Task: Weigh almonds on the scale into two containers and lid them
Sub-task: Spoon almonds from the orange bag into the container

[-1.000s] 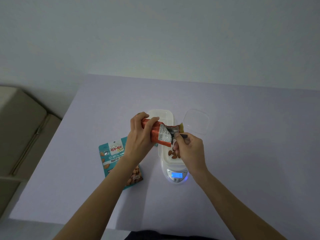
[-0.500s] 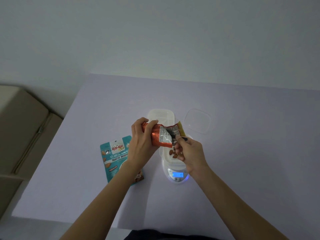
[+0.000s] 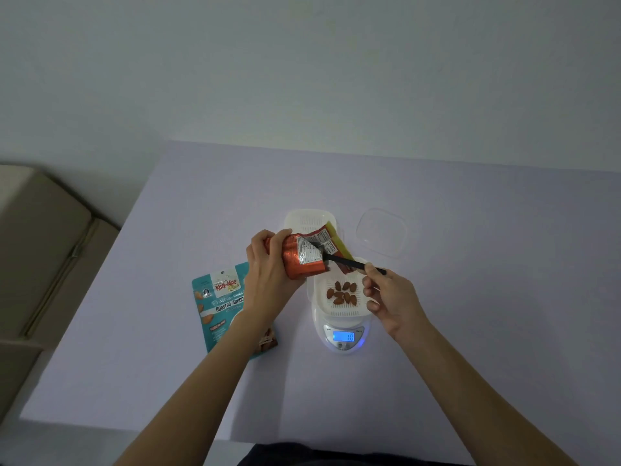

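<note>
over the scale (image 3: 343,338), left hand (image 3: 268,267) grips the pouch (image 3: 302,262), right hand (image 3: 391,297) pinches a spoon (image 3: 349,263) in it (first container (image 3: 346,312) part-filled, i reckon), so next probably lifts almonds (image 3: 342,293) out gently.

You are weighing on a white scale (image 3: 342,344), its blue display glowing, near the middle of the table (image 3: 487,297). A white ribbed container (image 3: 336,312) is sitting on it, holding a small cluster of brown almonds (image 3: 342,293). A second white container (image 3: 304,219) is lying at 11 o'clock from the scale, and a clear lid (image 3: 381,232) at 1 o'clock. Your left hand (image 3: 268,274) is gripping an orange foil bag (image 3: 302,264) tipped sideways. Your right hand (image 3: 391,297) is pinching a black spoon (image 3: 349,263) that is poking into the bag's mouth. A teal almond pouch (image 3: 221,304) is lying flat at 9 o'clock.
</note>
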